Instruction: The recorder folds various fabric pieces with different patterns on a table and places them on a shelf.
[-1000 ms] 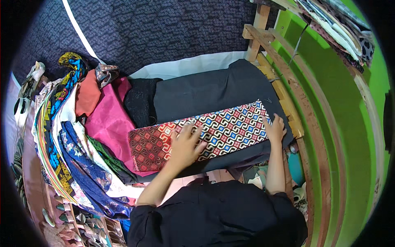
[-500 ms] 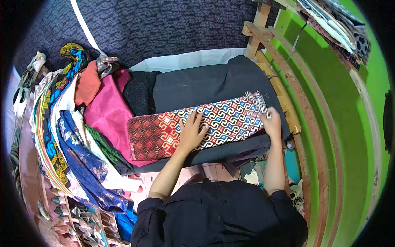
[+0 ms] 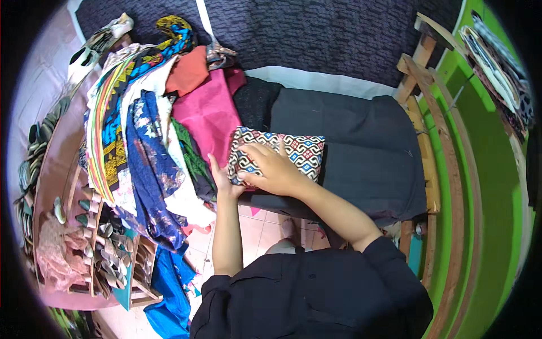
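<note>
A patterned cloth (image 3: 302,148) in white, black, red and blue lies folded into a short rectangle on the black-covered surface. My left hand (image 3: 227,183) is at its lower left corner, touching the edge. Its thumb points up, apart from the cloth, while the other fingers are partly hidden at the edge. Across the top of the cloth rests my right hand (image 3: 276,169), open, fingers spread towards the left edge. Pink cloth (image 3: 206,110) lies just beyond my left hand, with a dark lacy cloth (image 3: 257,103) behind the folded one.
The black cover (image 3: 367,164) spreads to the right as far as a wooden frame (image 3: 427,152) by the green wall. At the left hangs a heap of mixed garments (image 3: 152,135). Shoes (image 3: 110,248) fill racks at the lower left. Folded fabrics (image 3: 490,68) hang at the upper right.
The long patterned cloth has been folded to a shorter rectangle, its right part brought over to the left. My right hand moved left onto it; my left hand shifted to its left edge. The view swung left.
</note>
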A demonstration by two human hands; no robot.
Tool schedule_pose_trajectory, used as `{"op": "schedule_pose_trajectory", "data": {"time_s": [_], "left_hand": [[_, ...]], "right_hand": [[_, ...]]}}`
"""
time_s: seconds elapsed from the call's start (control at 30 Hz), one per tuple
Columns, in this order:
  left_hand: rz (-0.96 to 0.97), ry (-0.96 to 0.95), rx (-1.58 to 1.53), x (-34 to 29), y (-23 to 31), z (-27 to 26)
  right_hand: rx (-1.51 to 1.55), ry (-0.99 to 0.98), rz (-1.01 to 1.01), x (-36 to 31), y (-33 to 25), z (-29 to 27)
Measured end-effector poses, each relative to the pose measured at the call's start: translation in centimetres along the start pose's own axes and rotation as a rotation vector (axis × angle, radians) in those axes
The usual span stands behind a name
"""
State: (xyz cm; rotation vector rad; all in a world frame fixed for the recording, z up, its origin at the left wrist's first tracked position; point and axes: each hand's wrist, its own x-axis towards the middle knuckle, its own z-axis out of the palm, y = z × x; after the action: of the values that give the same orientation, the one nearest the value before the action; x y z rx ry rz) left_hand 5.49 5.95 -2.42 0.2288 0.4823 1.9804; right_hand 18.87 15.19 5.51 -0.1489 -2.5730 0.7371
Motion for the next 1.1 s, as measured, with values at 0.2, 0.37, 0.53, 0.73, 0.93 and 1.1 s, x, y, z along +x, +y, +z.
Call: {"op": "schedule_pose_trajectory", "data": {"time_s": [0.2,0.37,0.53,0.73,0.93,1.1], "left_hand": [[0.042,0.181,0.71,0.1,-1.1,-1.1],[0.386,0.361,1.264,2.1,0.6,-3.9],[0.527,0.474,1.633,1.5,1.5,-3.1],[0.404,0.642,1.799,1.0,0.8,-1.2],[0.944,0.618,2.193,0.3,0.3,0.3],[0.791,-0.16,2.396,1.5,-4.4,4.1]], "right_hand": [[-0.029,0.288,0.322,-5.6,5.6,0.7],[-0.046,0.452,0.478,-8.5,7.5,-0.7],[-0.318,-0.075,0.329,-10.8,7.9,1.4],[-0.337,0.117,0.294,-12.1,8.6,2.2],[-0.16,0.059,0.532,-12.3,7.2,0.2],[-0.23,0.093,0.207,-7.4,8.0,0.2]]}}
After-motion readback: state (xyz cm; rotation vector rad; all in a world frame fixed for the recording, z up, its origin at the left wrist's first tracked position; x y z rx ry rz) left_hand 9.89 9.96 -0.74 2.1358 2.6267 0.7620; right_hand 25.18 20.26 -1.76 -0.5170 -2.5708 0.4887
